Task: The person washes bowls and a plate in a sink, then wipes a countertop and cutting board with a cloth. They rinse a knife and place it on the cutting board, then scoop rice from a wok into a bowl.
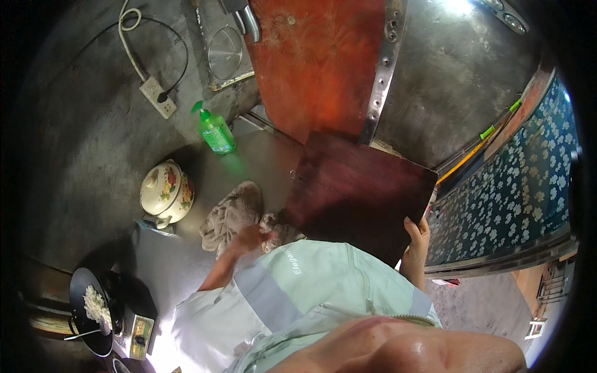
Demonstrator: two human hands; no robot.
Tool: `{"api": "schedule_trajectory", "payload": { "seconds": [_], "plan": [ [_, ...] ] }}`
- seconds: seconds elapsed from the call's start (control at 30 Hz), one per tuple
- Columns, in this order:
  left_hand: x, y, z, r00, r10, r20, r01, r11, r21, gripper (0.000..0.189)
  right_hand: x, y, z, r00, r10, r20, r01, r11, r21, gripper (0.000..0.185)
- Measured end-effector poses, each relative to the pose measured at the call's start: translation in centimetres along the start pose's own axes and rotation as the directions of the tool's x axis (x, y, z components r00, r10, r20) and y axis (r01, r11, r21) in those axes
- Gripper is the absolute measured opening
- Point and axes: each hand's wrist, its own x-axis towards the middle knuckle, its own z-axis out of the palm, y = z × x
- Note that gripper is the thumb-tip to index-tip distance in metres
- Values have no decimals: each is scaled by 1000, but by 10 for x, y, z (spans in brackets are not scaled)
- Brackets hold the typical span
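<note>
My left hand (249, 238), slightly blurred, grips a crumpled greyish-brown cloth (281, 229) beside the lower left edge of a dark red board (361, 196). More bunched cloth (238, 210) of the same colour lies just above this hand; whether it is one piece cannot be told. On the other side, my right hand (415, 235) holds the board by its lower right edge, thumb on the upper face and fingers partly hidden. The board is tilted in front of my chest.
A green pump bottle (217, 134) and a flowered lidded pot (167, 193) stand on the grey table (261, 154). At lower left, a wok (95, 312) holding white food sits on a stove (140, 338). A power strip (157, 98) and a floral curtain (522, 177) are farther off.
</note>
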Motion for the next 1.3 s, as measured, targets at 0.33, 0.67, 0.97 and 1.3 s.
{"api": "schedule_trajectory", "payload": {
  "seconds": [0.33,0.67,0.97,1.3],
  "plan": [
    [6,107,75,785,223,578,568,112,-815,74,18,-8,37,954,-171,245,178,984,-8,32],
    [70,252,-138,805,444,-394,-304,-261,-916,59,40,-77,92,834,-396,384,383,917,114,44],
    [114,331,-272,756,462,-465,-497,-58,-866,46,52,-67,150,839,-182,514,24,954,298,59],
    [159,358,-324,696,570,-436,-572,73,-817,64,66,-42,194,888,-220,403,128,962,242,44]
  ]
}}
